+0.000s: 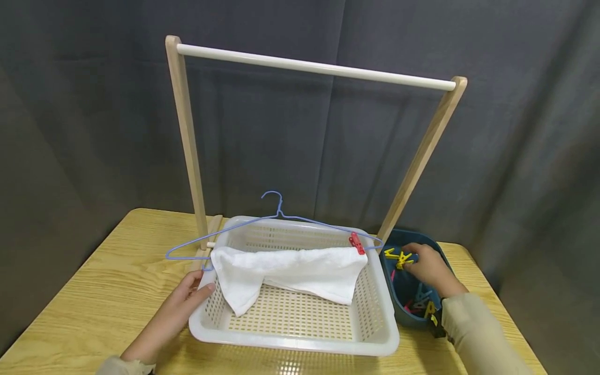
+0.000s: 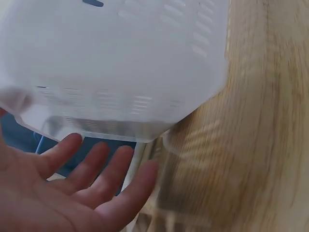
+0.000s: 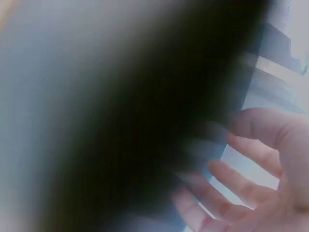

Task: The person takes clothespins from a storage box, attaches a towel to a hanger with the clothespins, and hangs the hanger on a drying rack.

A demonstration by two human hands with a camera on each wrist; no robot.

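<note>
A white towel [image 1: 290, 268] hangs over the lower bar of a blue wire hanger [image 1: 248, 221], which lies across the top of a white plastic basket [image 1: 295, 344]. One red clothespin [image 1: 357, 244] clips the towel's right end to the hanger. My left hand [image 1: 180, 307] is at the basket's left rim, thumb over the edge; its fingers are spread loosely in the left wrist view. Inside the blue bin [image 1: 398, 307], my right hand [image 1: 428, 268] has its fingertips beside a yellow clothespin [image 1: 403, 259]. The right wrist view shows those fingers apart, with nothing clearly between them; a dark blur covers much of it.
Behind the basket stands a wooden rack with a white top rod [image 1: 314, 66] and two slanted posts. More clothespins [image 1: 422, 299] of several colours lie in the bin. A grey curtain [image 1: 262, 130] hangs behind the wooden table [image 1: 126, 265].
</note>
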